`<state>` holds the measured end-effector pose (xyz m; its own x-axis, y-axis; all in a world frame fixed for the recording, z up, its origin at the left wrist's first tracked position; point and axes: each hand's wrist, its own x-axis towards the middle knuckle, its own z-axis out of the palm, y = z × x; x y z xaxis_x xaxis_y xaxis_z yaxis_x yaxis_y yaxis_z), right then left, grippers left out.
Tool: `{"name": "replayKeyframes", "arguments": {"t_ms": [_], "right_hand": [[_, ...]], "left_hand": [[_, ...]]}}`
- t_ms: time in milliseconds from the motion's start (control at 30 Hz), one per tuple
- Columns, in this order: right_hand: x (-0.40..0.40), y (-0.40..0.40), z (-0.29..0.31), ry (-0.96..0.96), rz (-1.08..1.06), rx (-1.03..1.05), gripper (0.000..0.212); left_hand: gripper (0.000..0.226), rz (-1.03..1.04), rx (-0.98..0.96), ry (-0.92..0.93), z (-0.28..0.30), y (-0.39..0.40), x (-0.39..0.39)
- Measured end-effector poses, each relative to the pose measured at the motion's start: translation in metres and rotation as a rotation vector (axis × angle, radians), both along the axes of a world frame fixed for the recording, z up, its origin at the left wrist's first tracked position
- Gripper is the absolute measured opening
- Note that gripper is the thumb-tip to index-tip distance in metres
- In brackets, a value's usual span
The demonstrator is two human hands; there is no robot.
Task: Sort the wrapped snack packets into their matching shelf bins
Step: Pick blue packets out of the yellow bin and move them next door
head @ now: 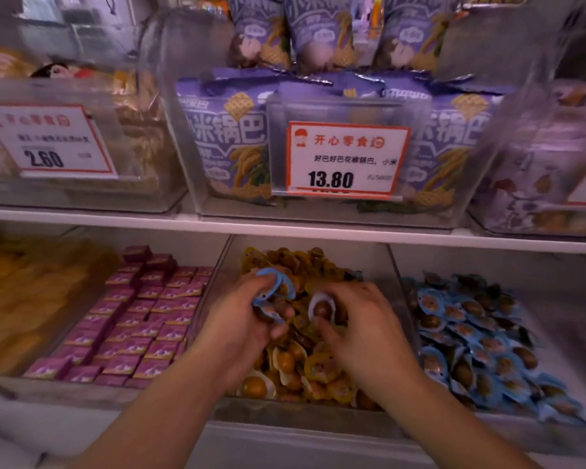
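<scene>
Both hands are over the middle clear bin [394, 265] on the lower shelf, which is filled with yellow-wrapped egg packets [318, 370]. My left hand [241, 319] grips several blue-wrapped egg packets [273, 292] above the yellow pile. My right hand [362, 326] pinches one pale-rimmed egg packet [320, 308] between thumb and fingers, just right of the left hand. The bin to the right holds a heap of blue-wrapped egg packets [471, 343].
Left of the middle bin lie rows of purple boxed snacks [132, 326] and a blurred bin of yellow bags [24, 299]. The upper shelf [285, 228] carries clear bins of purple cracker bags [227, 140] with price tags [347, 159] close above my hands.
</scene>
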<state>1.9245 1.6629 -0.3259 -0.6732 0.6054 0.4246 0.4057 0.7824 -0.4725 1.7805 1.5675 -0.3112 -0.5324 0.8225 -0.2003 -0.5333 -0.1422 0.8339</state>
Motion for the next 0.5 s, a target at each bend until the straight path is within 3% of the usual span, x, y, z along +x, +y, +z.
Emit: {"name": "replayKeyframes", "arguments": {"t_ms": [67,133,200,267,400,500], "right_hand": [[0.002,-0.002,0.008,0.185,-0.033,-0.165,0.031],[0.002,-0.006,0.020,0.450,-0.063,-0.696,0.019],[0.008,-0.009,0.033,0.676,-0.020,-1.371,0.021],[0.019,-0.014,0.044,0.732,0.116,-1.710,0.036],[0.037,-0.019,0.057,0.808,0.118,-1.705,0.046],[0.053,-0.016,0.062,0.795,0.079,-1.581,0.046]], "left_hand": [[0.022,0.052,0.035,0.009,0.001,0.006,0.010],[0.023,0.127,0.065,0.119,0.004,0.011,0.022],[0.016,0.222,0.053,0.475,0.004,0.011,0.035],[0.012,0.240,0.034,0.899,0.001,0.009,0.051],[0.033,0.147,0.054,1.457,-0.002,0.014,0.086],[0.043,0.168,0.067,1.564,0.002,0.023,0.107]]}}
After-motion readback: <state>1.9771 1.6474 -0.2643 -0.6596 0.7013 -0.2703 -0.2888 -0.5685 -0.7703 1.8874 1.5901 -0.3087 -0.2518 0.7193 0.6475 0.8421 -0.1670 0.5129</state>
